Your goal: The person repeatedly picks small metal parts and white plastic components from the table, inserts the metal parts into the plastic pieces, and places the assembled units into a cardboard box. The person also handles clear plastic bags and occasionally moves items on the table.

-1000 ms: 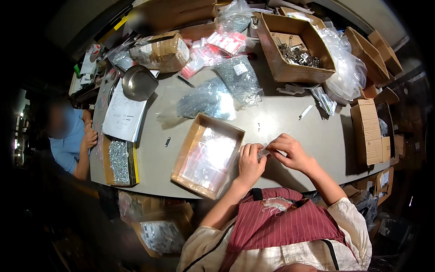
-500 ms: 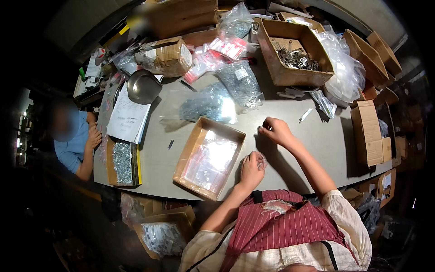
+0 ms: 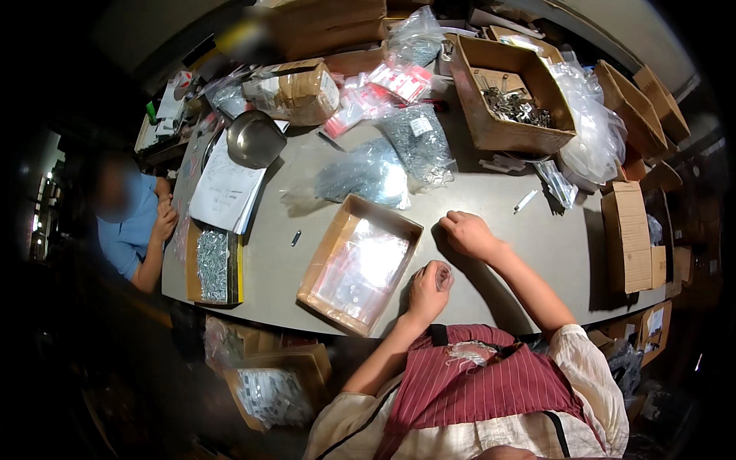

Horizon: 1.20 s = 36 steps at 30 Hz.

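My left hand (image 3: 429, 295) is closed beside the right wall of a shallow cardboard box (image 3: 313, 287). A crumpled piece of clear plastic (image 3: 444, 279), apparently a small bag, shows in its curled fingers. Inside the box lie flat clear plastic bags (image 3: 356, 272), bright with glare. Farther forward and to the right, my right hand (image 3: 469, 234) is low over the table, its fingers bent down and drawn together. Whatever its fingertips hold, if anything, is hidden under the hand.
Bags of small metal parts (image 3: 360, 172) lie beyond the box. A metal scoop (image 3: 255, 139) rests on papers (image 3: 222, 192) at the left, near a box of screws (image 3: 212, 264). A deep carton (image 3: 521, 138) stands far right. A co-worker (image 3: 126, 222) sits at the left edge.
My right hand has turned more palm-down, its fingers now lower and hidden beneath it. My left hand stays nearly in place, still closed. The whole view has shifted slightly.
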Motion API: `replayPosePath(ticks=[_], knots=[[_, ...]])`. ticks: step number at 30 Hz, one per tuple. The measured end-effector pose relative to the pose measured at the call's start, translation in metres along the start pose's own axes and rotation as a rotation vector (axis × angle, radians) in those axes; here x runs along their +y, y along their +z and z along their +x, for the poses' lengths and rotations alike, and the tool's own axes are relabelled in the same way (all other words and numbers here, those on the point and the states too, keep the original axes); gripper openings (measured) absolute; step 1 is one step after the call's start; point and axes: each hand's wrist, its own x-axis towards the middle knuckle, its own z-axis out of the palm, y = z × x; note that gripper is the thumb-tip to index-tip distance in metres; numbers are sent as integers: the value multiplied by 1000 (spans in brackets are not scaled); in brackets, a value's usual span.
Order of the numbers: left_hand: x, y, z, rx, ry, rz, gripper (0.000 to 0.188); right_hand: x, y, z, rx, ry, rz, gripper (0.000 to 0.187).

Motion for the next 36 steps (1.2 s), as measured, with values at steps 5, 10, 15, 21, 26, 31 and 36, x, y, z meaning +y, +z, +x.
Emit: replayPosePath(ticks=[5,10,15,21,26,31,36], knots=[[5,-8,6,-77,-20,-18,19,19,0,-27,-185,132,43,20],[18,-8,9,-37,-13,39,20,-38,-57,-46,-41,205,633,23],[18,9,17,-4,90,-75,27,-36,-67,-58,-75,184,582,22],[11,15,17,-163,-65,10,27,96,-42,-24,338,477,-41,37],[-14,37,15,-30,132,125,20,136,-22,-14,2,509,-363,49],[4,28,10,-72,11,77,19,94,8,-35,143,349,-572,57],[-1,32,10,-50,116,91,18,49,-45,-47,-85,470,-32,52]])
